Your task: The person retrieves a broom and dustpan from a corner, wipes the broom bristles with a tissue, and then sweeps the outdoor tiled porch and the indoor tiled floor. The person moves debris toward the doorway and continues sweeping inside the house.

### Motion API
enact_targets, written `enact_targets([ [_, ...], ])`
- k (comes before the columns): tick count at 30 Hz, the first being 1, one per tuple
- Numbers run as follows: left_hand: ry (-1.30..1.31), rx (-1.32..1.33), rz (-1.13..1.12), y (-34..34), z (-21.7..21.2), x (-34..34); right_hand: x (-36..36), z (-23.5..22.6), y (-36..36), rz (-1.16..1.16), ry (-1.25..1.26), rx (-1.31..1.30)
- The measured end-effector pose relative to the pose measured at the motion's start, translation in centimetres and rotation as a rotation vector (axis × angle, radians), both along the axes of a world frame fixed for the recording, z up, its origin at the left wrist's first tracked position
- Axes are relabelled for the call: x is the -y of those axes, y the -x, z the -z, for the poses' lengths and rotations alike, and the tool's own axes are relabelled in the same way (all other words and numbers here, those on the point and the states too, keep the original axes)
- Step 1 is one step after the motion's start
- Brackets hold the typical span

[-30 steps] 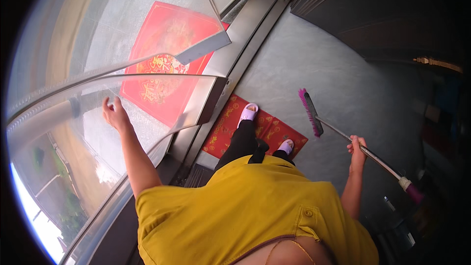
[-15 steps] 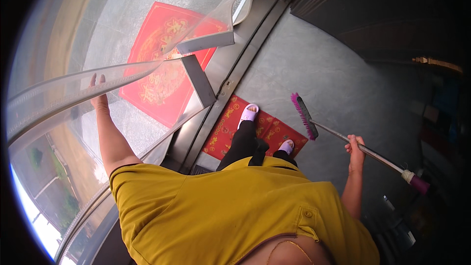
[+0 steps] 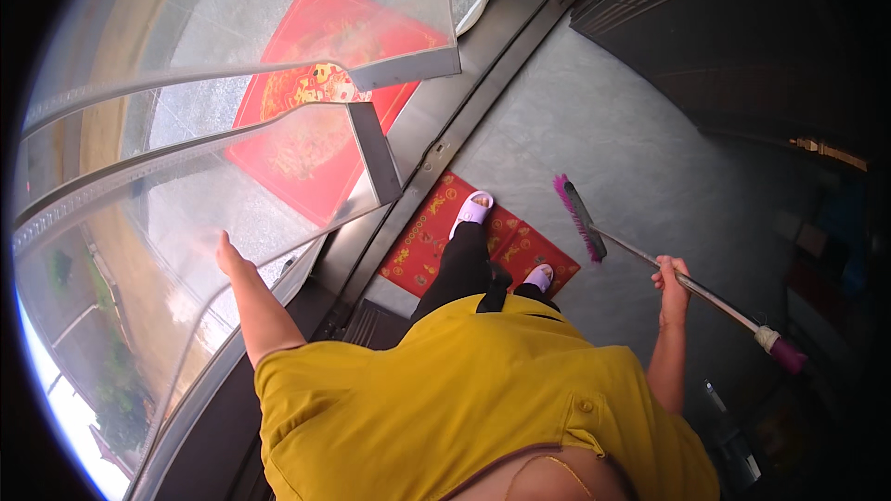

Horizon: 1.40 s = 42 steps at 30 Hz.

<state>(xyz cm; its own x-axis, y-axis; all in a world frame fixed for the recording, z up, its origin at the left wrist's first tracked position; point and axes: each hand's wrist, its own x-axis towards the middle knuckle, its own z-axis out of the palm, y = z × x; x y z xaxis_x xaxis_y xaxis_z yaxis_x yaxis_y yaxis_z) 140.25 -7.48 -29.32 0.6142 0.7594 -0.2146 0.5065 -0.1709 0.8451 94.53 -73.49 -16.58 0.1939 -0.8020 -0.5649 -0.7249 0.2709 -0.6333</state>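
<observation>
My left hand (image 3: 232, 258) is at the clear plastic door curtain (image 3: 278, 144). Its thumb stands apart, and its fingers show faintly and blurred through the plastic, stretched against it. At the right, my right hand (image 3: 672, 289) is closed around the metal handle of a broom (image 3: 631, 249). The broom is held slantwise, its purple-bristled head (image 3: 581, 219) toward the grey floor and its purple handle end (image 3: 788, 355) at the lower right. Both curtain strips have grey lower ends.
A metal door sill (image 3: 436, 153) runs diagonally between inside and outside. I stand by a red patterned mat (image 3: 422, 246), one foot on it. Beyond the curtain lies a larger red mat (image 3: 306, 148). A dark door panel (image 3: 687, 37) stands at the upper right.
My left hand has moved right and nearer my body, along the curtain. The curtain strips have swung and spread further apart. The broom and my right hand have barely shifted.
</observation>
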Motion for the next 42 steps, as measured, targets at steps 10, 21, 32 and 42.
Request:
enact_targets([
  [10,0.258,0.143,0.192,-15.3,-9.3,14.4,-1.3,-0.4,-1.9,-0.061,0.006,0.018],
  [21,0.129,-0.308,0.783,-5.4,1.4,18.0,-1.4,0.2,-1.2,-0.027,-0.01,0.086],
  [32,-0.159,0.418,1.108,-19.9,-11.4,37.4,-1.2,0.9,2.7,0.096,-0.019,0.061],
  [42,-0.686,0.264,0.966,-20.7,1.2,40.1,-0.8,5.9,14.4,0.806,0.158,0.036],
])
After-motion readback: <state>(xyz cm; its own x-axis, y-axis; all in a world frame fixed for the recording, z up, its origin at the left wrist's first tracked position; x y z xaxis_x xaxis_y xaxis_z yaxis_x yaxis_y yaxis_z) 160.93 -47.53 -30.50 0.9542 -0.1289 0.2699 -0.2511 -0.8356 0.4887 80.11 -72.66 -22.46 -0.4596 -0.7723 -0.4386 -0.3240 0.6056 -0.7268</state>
